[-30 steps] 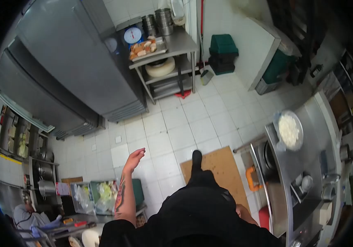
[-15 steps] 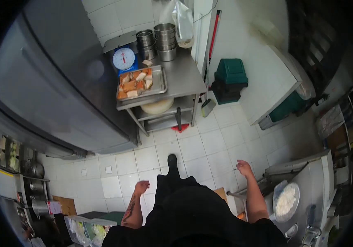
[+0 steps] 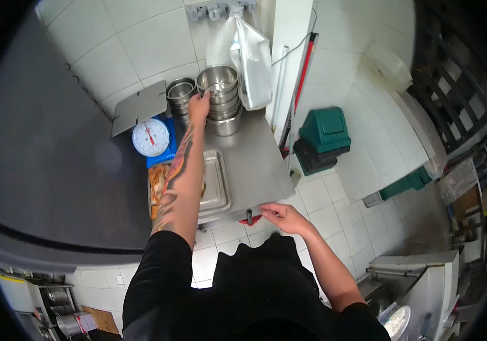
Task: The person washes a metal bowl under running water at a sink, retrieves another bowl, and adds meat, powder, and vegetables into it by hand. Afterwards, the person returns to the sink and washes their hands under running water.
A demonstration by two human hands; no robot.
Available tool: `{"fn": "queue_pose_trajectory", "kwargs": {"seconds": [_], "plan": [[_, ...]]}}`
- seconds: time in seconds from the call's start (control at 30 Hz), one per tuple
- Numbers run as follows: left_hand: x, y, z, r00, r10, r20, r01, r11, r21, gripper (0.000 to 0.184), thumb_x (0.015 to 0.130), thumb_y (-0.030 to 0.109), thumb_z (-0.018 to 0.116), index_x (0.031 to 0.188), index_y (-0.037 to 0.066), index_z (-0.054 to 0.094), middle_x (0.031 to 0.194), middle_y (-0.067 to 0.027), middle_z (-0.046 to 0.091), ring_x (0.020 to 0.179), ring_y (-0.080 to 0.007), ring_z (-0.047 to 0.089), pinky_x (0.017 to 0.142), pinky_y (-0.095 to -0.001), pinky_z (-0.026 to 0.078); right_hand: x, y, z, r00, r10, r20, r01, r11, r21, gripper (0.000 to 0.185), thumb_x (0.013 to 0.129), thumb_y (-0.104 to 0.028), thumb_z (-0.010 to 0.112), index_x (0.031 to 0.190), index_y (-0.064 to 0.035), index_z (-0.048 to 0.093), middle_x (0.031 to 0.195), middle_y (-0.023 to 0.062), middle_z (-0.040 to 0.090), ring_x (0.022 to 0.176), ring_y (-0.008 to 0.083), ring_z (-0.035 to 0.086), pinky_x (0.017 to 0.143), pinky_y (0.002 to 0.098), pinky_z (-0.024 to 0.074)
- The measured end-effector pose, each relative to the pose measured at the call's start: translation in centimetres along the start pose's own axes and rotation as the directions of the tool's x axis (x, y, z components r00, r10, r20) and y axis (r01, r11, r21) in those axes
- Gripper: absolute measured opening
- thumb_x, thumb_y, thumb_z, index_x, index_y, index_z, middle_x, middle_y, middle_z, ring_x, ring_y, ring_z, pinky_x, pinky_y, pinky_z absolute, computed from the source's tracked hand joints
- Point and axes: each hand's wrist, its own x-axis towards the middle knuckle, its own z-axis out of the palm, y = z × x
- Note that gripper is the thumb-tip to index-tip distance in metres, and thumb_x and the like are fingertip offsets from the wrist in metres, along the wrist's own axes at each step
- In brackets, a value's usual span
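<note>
A bare stretch of steel worktop runs to its right edge, its brushed grey surface giving off a dull sheen, with glossy white wall tiles behind and a pale tiled floor below. A smooth, dark grey cabinet stands beyond the left edge, and a lidded green and black bin stands on the floor past the right edge. Near the back edge rise two stacks of round steel pots; the left hand reaches to the right stack, thumb at the top pot's rim, though the fingers are too hidden to tell whether they pinch it. The left stack is just beside. A blue scale with a round white dial sits at the left edge, and a shallow rectangular metal tray of rough orange and pale chunks lies by the front left corner, partly behind the forearm. The right hand hovers near the front edge, its fingers loosely extended. A crinkled, translucent plastic bag hangs above the back right corner.
</note>
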Motion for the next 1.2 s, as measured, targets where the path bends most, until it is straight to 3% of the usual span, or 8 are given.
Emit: {"fn": "queue_pose_trajectory", "kwargs": {"seconds": [0.1,0.2,0.37,0.43,0.53,0.8,1.03,1.2], "plan": [[4.5,-0.1,2.1,0.818,0.373,-0.438,-0.097,0.840,0.535,0.059,0.077,0.042,0.070,0.112,-0.005,0.063,0.090,-0.0195,0.069,0.079,-0.0335,0.068,0.072,-0.0387,0.051,9.6,-3.9,-2.7,0.990,-0.124,0.072,0.125,0.992,-0.009,0.036,0.093,-0.028,0.060,0.120,-0.0039,0.061,0.094,0.0078,0.069,0.082,0.0135,0.063,0.077,0.0291,0.0504],[4.7,1.8,1.1,0.938,0.040,-0.345,0.102,0.917,0.385,0.037,0.072,0.029,0.069,0.087,-0.004,0.070,0.086,-0.0213,0.069,0.081,-0.0313,0.068,0.074,-0.0407,0.051,19.0,-7.4,-5.5,0.973,-0.229,-0.019,0.227,0.972,-0.066,0.034,0.096,-0.021,0.056,0.122,0.0002,0.059,0.100,0.0051,0.067,0.088,0.0114,0.063,0.080,0.0270,0.0506],[1.4,0.5,-2.6,0.990,-0.004,-0.140,0.005,1.000,0.007,0.030,0.084,0.020,0.062,0.103,-0.002,0.066,0.088,-0.0080,0.068,0.076,-0.0225,0.065,0.073,-0.0372,0.051,35.5,-7.5,-7.1,0.884,-0.291,-0.366,0.291,0.955,-0.055,0.043,0.093,-0.024,0.060,0.124,0.0051,0.055,0.090,0.0045,0.066,0.079,0.0113,0.061,0.068,0.0282,0.0526],[-0.3,0.0,-4.1,0.996,0.005,-0.086,-0.011,0.998,-0.064,0.028,0.090,0.017,0.057,0.111,-0.001,0.063,0.096,-0.0020,0.067,0.080,-0.0178,0.062,0.076,-0.0336,0.051,40.0,-6.7,-7.4,0.707,-0.461,-0.536,0.255,0.874,-0.415,0.049,0.087,-0.026,0.064,0.120,0.0090,0.054,0.079,0.0087,0.065,0.068,0.0162,0.064,0.060,0.0332,0.0517],[-1.4,-1.8,-5.8,0.974,0.195,-0.114,-0.202,0.978,-0.054,0.042,0.097,0.024,0.050,0.130,-0.002,0.052,0.134,-0.0125,0.051,0.123,-0.0220,0.048,0.103,-0.0336,0.035,40.7,-9.0,-8.2,0.930,0.032,-0.367,0.072,0.961,0.266,0.045,0.084,-0.018,0.064,0.117,0.0119,0.055,0.073,0.0097,0.063,0.057,0.0161,0.063,0.048,0.0301,0.0508],[-2.8,-1.6,-5.1,0.952,0.238,0.192,-0.168,0.932,-0.320,0.082,0.090,0.003,0.062,0.153,0.009,0.010,0.156,-0.0084,0.020,0.141,-0.0185,0.022,0.112,-0.0301,0.021,41.2,-11.7,-9.2,0.952,0.206,-0.226,-0.073,0.870,0.488,0.019,0.081,-0.002,0.057,0.096,0.0075,0.060,0.066,0.0097,0.058,0.048,0.0170,0.058,0.042,0.0296,0.0527],[-3.4,-1.6,-3.0,0.916,0.399,0.038,-0.401,0.913,0.069,0.108,0.069,-0.002,0.072,0.153,0.007,0.005,0.158,-0.0156,0.011,0.146,-0.0272,0.009,0.118,-0.0378,0.010,43.1,-12.2,-11.2,0.981,0.055,-0.186,0.027,0.911,0.412,0.067,0.084,-0.011,0.060,0.139,0.0124,0.029,0.104,0.0210,0.059,0.055,0.0210,0.062,0.051,0.0334,0.0559],[-9.1,1.8,-2.9,0.807,0.561,-0.184,-0.538,0.827,0.161,0.101,0.071,0.009,0.071,0.151,0.003,0.011,0.157,-0.0190,0.012,0.146,-0.0316,0.008,0.118,-0.0414,0.010,38.5,-16.7,-10.7,0.964,-0.211,-0.164,0.252,0.921,0.298,0.061,0.088,-0.018,0.061,0.139,0.0064,0.038,0.107,0.0134,0.061,0.064,0.0121,0.058,0.054,0.0277,0.0530]]}}
